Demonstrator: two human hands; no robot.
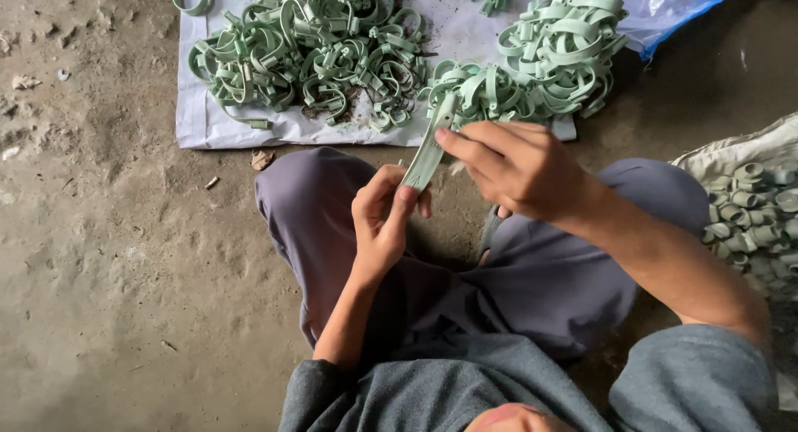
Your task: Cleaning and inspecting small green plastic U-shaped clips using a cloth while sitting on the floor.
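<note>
A pale green plastic strip (430, 149) runs slantwise between my two hands above my knees. My left hand (382, 216) pinches its lower end between thumb and fingers. At the upper part of the strip, my right hand (515, 166) grips it with the fingertips. Just beyond it, a heap of curled green plastic bands (557, 58) lies on a white sheet (199, 125). A second, more tangled heap of green bands (307, 50) sits further left on the same sheet.
I sit cross-legged in grey-purple trousers (532, 282) on a dusty earthen floor (108, 249). A sack of small green ring-shaped parts (752, 208) lies at my right. A blue and white plastic bag (665, 8) sits at the top right.
</note>
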